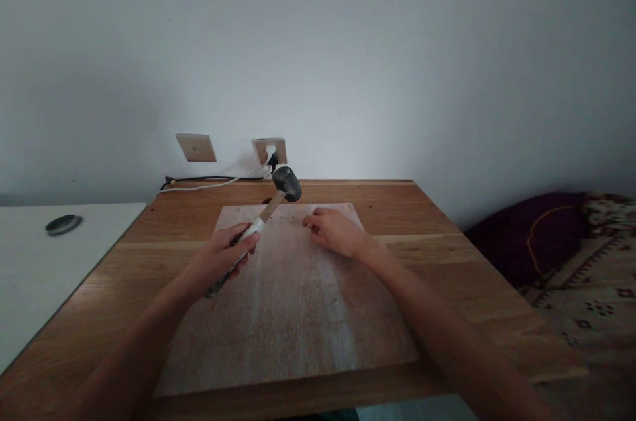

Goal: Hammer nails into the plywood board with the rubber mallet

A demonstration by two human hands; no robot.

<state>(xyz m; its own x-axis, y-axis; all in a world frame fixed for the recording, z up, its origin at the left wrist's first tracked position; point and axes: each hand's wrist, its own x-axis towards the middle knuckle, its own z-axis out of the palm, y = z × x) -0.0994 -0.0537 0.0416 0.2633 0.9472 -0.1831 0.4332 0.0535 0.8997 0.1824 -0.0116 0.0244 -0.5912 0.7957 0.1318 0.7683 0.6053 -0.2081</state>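
My left hand (229,254) is wrapped round the handle of a rubber mallet (287,184). The mallet's black head is raised, tilted up and to the right, above the far part of a worn wooden board (288,315). Over the board's far right part, my right hand (334,230) has its fingers pinched together. A tiny pale bit shows at its fingertips, too small to name. Several small dark specks or crumbs lie on the board near its far edge, between the two hands.
The board lies on a wooden table (437,255) against a white wall. Sockets with a plugged-in white cable (213,187) are behind it. On the left, a white surface (30,275) holds a small dark round object (62,224). A purple cushion (531,235) and patterned cloth (596,295) are at right.
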